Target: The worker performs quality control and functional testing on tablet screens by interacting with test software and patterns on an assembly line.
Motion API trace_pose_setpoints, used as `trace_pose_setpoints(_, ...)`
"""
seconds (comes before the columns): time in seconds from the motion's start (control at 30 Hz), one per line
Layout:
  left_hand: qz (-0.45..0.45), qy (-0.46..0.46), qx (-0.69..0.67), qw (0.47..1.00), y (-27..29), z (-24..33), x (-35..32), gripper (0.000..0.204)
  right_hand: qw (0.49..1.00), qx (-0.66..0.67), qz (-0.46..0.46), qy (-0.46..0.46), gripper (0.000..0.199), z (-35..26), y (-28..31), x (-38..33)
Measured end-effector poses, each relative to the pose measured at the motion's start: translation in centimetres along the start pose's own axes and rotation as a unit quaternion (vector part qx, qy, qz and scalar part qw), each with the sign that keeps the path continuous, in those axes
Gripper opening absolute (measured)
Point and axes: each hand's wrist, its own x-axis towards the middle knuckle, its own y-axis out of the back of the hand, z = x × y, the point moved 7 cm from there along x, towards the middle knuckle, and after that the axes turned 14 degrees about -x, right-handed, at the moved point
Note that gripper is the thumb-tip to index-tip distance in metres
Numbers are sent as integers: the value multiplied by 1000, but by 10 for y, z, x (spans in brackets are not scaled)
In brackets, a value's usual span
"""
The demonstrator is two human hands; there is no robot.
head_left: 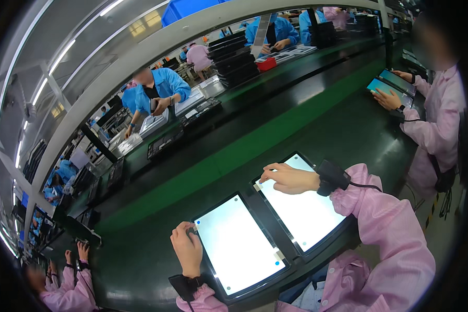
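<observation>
Two tablets with lit white screens lie side by side on the dark work table [140, 229]. My left hand [187, 249] is at the upper left edge of the left tablet [239, 249], fingers loosely bent, fingertips by a blue dot in the screen's corner. Another blue dot shows near that screen's lower right corner, and grey dots mark the other corners. Over the upper part of the right tablet [304, 218] reaches my right hand [291, 178], fingers stretched out toward its left edge. Neither hand grips anything. A black band with a cable circles each of my wrists.
At right, a person in pink handles two tablets [392, 86]. Other hands [80, 255] show at the lower left. A green strip [234, 156] runs along the table. Beyond it lie black trays [164, 143], a stack of black trays [234, 60] and a red box [266, 64].
</observation>
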Motion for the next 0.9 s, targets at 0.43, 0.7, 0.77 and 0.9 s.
trace_pose_setpoints(0.43, -94, -57, 27, 994, -43, 15, 18, 35, 995, -75, 6, -61, 33, 12, 21, -16)
trace_pose_setpoints(0.7, -138, -52, 10, 989, -44, 19, 2, 35, 988, -140, -56, -40, 37, -3, 27, -17)
trace_pose_setpoints(0.77, -145, -52, 13, 988, -40, 25, -1, 34, 988, -147, -45, -30, 37, -6, 31, -18)
trace_pose_setpoints(0.9, -165, -49, 10, 985, -31, 40, -10, 33, 987, -154, -41, -18, 37, -14, 38, -22)
